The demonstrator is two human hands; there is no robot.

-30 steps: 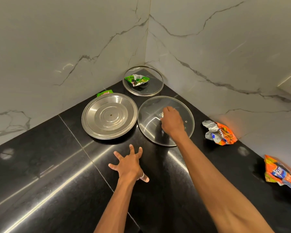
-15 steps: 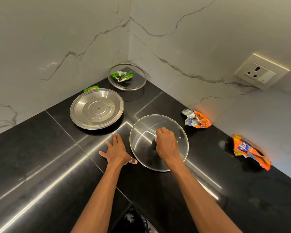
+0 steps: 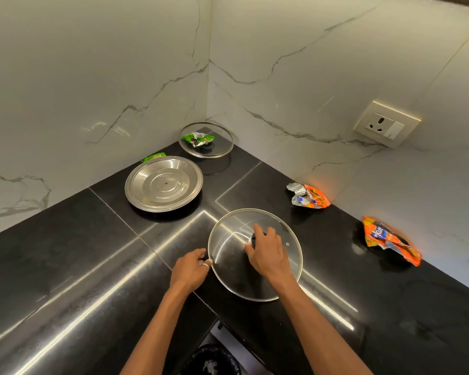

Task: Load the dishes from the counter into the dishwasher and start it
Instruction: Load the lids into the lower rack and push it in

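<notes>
The counter (image 3: 65, 266) was glossy black, and the walls (image 3: 92, 77) were white marble veined in grey. The plate (image 3: 163, 184) was silver with concentric rings. The near lid (image 3: 228, 272) was clear, silver-rimmed and black-knobbed. The far lid (image 3: 224, 143) was also clear, under a green wrapper (image 3: 198, 138). A bag (image 3: 307, 196) was orange and silver, a packet (image 3: 390, 239) orange with blue.

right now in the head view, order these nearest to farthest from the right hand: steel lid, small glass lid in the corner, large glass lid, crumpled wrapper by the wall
1. large glass lid: directly under the right hand, whose grip is on its knob.
2. crumpled wrapper: behind and to the right, by the wall.
3. steel lid: behind and to the left.
4. small glass lid: deep in the corner.
</notes>
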